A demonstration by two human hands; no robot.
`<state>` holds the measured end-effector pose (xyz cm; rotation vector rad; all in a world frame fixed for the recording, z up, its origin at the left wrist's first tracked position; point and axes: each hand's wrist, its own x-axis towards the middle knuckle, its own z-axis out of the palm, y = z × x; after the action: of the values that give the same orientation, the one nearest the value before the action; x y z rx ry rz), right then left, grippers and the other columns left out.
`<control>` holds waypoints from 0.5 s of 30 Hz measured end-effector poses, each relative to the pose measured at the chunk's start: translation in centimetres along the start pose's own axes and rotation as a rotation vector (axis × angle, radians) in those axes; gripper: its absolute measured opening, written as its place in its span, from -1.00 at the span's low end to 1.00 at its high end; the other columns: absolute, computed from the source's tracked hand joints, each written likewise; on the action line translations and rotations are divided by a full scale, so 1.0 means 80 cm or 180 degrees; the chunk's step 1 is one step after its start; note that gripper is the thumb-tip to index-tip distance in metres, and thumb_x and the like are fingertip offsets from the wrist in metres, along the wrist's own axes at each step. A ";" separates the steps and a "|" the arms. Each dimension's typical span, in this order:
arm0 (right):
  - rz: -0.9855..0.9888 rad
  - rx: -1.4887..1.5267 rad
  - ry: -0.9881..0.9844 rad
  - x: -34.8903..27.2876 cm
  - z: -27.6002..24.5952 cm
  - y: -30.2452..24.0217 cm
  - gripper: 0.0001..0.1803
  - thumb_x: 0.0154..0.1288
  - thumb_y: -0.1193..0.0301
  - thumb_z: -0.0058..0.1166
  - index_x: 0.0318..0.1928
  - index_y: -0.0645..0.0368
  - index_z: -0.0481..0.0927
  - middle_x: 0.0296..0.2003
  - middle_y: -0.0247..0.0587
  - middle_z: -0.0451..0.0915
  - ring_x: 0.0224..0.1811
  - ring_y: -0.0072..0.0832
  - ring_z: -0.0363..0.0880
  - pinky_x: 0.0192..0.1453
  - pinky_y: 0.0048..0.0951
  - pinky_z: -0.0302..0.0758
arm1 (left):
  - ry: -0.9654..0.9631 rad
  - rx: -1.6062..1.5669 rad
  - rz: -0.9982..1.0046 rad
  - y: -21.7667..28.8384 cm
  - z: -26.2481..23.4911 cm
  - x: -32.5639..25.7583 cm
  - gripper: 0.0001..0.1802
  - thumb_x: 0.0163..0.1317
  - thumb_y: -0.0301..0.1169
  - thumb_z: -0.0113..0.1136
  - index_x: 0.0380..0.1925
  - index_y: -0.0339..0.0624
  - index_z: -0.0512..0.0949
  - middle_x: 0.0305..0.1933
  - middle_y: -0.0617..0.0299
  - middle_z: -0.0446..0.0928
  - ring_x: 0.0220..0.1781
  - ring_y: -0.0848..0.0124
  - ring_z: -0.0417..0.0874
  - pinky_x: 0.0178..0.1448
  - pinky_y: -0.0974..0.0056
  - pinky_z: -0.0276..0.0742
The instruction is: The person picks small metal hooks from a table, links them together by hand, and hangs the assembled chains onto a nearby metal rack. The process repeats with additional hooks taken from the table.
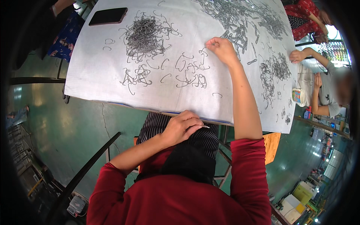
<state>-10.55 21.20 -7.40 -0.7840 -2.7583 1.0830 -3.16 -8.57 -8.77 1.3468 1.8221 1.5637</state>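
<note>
Low over my lap, at the table's near edge, my left hand point(183, 126) is closed on a small shiny metal piece point(205, 126); only its tip shows past the fingers. My right hand point(224, 51) reaches over the table with thumb and forefinger pinched at a bent wire hook point(203, 51). Below those fingertips lies a loose cluster of thin wire hooks point(192, 71). Farther left is a dense heap of wire hooks point(144, 36), with a smaller group point(137, 76) in front of it. Beyond my right hand spreads a pile of narrow metal pieces point(236, 22).
A white sheet covers the table point(101, 75). A dark phone point(108, 16) lies at the far left. More hooks point(275, 73) are heaped at the right, near another person's hand point(299, 55). A bucket point(298, 96) stands beside that person. Others sit around the far side.
</note>
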 end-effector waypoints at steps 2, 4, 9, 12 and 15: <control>0.0226 -0.0336 -0.0364 0.000 -0.009 -0.008 -0.86 0.13 0.31 0.27 -0.31 0.04 0.72 -0.39 -0.22 0.69 -0.25 -0.36 0.66 -0.14 -0.32 0.52 | 0.0015 -0.0012 -0.0025 0.000 0.001 0.000 -0.89 0.12 -0.45 0.33 -0.34 -0.16 0.64 -0.29 0.22 0.57 -0.22 0.23 0.61 -0.18 0.22 0.58; 0.0178 -0.0401 -0.0429 -0.002 -0.003 -0.006 -0.84 0.14 0.33 0.26 -0.30 0.13 0.70 -0.43 -0.24 0.68 -0.33 -0.47 0.63 -0.18 -0.42 0.50 | 0.0029 0.0027 -0.0021 -0.001 0.002 0.000 -0.89 0.11 -0.45 0.33 -0.34 -0.16 0.64 -0.29 0.22 0.57 -0.22 0.23 0.61 -0.19 0.22 0.58; -0.0136 -0.0864 -0.0419 -0.017 0.010 -0.018 -0.83 0.17 0.34 0.24 -0.30 0.18 0.67 -0.45 -0.27 0.66 -0.37 -0.52 0.61 -0.22 -0.45 0.48 | -0.0047 0.0054 -0.0063 -0.002 0.001 -0.001 -0.87 0.07 -0.50 0.38 -0.34 -0.16 0.66 -0.26 0.22 0.59 -0.22 0.28 0.62 -0.16 0.26 0.59; -0.0105 -0.0509 -0.0266 -0.031 0.009 -0.016 -0.84 0.21 0.35 0.20 -0.30 0.18 0.65 -0.49 -0.32 0.62 -0.40 -0.53 0.55 -0.27 -0.45 0.46 | -0.0051 0.0070 -0.0049 0.000 0.000 -0.001 -0.87 0.07 -0.50 0.38 -0.34 -0.17 0.66 -0.27 0.22 0.59 -0.22 0.29 0.62 -0.16 0.27 0.59; 0.0355 0.1231 -0.0265 -0.069 -0.017 -0.003 -0.85 0.27 0.37 0.12 -0.26 0.19 0.61 -0.49 -0.33 0.55 -0.43 -0.53 0.46 -0.34 -0.49 0.40 | -0.0016 0.0053 -0.0018 -0.002 0.002 -0.001 -0.87 0.08 -0.48 0.37 -0.34 -0.17 0.66 -0.28 0.22 0.58 -0.23 0.28 0.62 -0.18 0.26 0.59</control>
<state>-5.57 19.20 -5.58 -0.8575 -2.4665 1.6373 -3.11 -8.54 -9.01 1.3507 1.8382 1.5443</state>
